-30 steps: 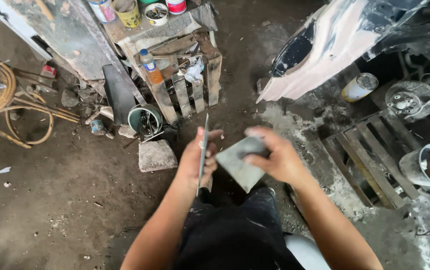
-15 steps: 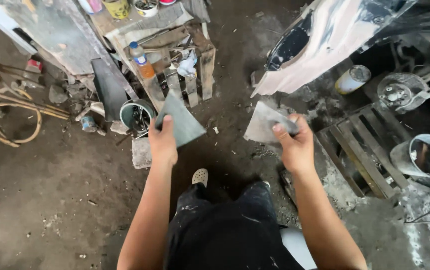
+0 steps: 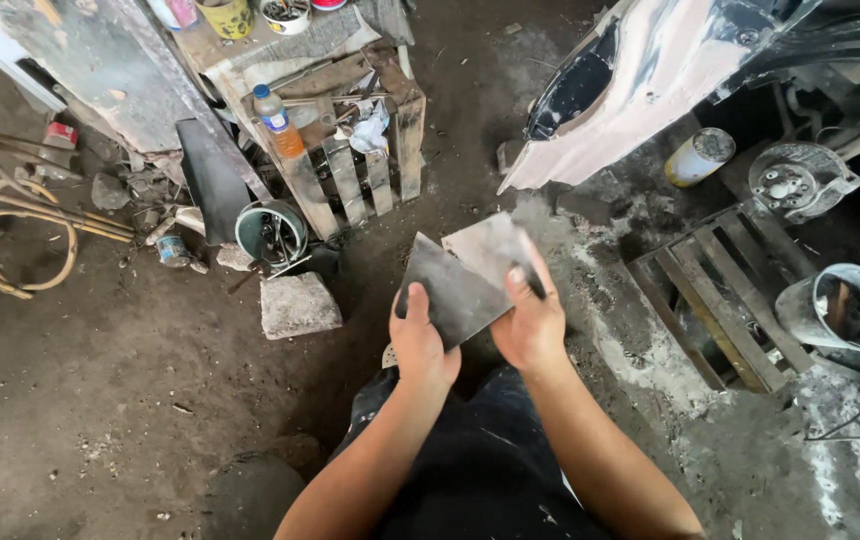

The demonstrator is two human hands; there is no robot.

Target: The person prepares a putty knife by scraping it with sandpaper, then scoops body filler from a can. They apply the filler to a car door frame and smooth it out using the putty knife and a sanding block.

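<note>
My left hand [image 3: 420,345] grips the lower corner of a dark grey flat sheet [image 3: 450,292], thumb on its face. My right hand [image 3: 530,322] holds a second, lighter grey sheet [image 3: 485,248] that lies partly behind the dark one, fingers curled over its right edge. Both sheets overlap in front of my body, above my dark trousers. The two hands sit close together, almost touching.
A wooden pallet [image 3: 355,165] with a plastic bottle [image 3: 278,120] and cans stands ahead. A metal bucket [image 3: 270,232] and a stone block [image 3: 298,305] lie left of my hands. A car body panel [image 3: 640,80], a white can [image 3: 698,157], another pallet [image 3: 720,290] and a bucket [image 3: 845,310] are on the right.
My hands were apart, each with one sheet; now they have come together in front of me and the two sheets overlap.
</note>
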